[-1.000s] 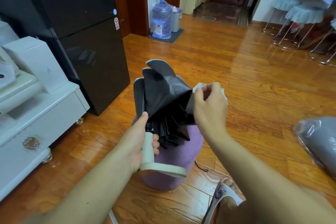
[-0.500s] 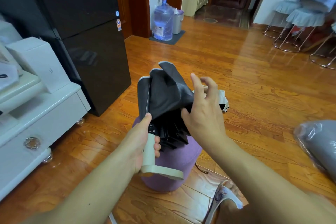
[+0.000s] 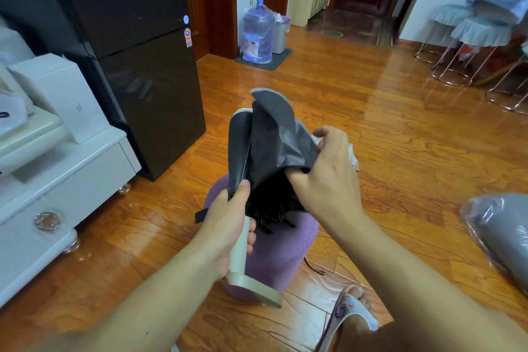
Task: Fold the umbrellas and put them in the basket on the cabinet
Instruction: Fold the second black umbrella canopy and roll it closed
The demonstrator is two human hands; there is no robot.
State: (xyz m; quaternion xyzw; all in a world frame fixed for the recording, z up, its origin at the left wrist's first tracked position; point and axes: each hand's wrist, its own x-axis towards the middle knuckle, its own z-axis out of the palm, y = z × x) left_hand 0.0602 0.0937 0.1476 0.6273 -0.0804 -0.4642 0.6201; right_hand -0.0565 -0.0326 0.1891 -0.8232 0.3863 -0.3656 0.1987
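A collapsed black umbrella [image 3: 265,137] with a pale outer side and a cream handle [image 3: 243,251] is held upright over a purple stool [image 3: 288,248]. My left hand [image 3: 231,223] grips the handle, thumb pressed against the folded canopy. My right hand [image 3: 328,174] is on the right side of the canopy, its fingers curled into the loose black fabric and gathering it against the shaft. A black strap [image 3: 201,216] sticks out beside my left hand. No basket is in view.
A white cabinet [image 3: 63,180] with a white box [image 3: 57,94] stands at the left, next to a black fridge [image 3: 137,66]. A plastic-wrapped grey bundle [image 3: 503,231] lies on the wooden floor at right. Chairs stand far right; a water bottle [image 3: 258,31] at the back.
My right hand let go of the pale flap edge, opened briefly, and now clutches the canopy lower down on its right side. The left hand keeps hold of the handle.
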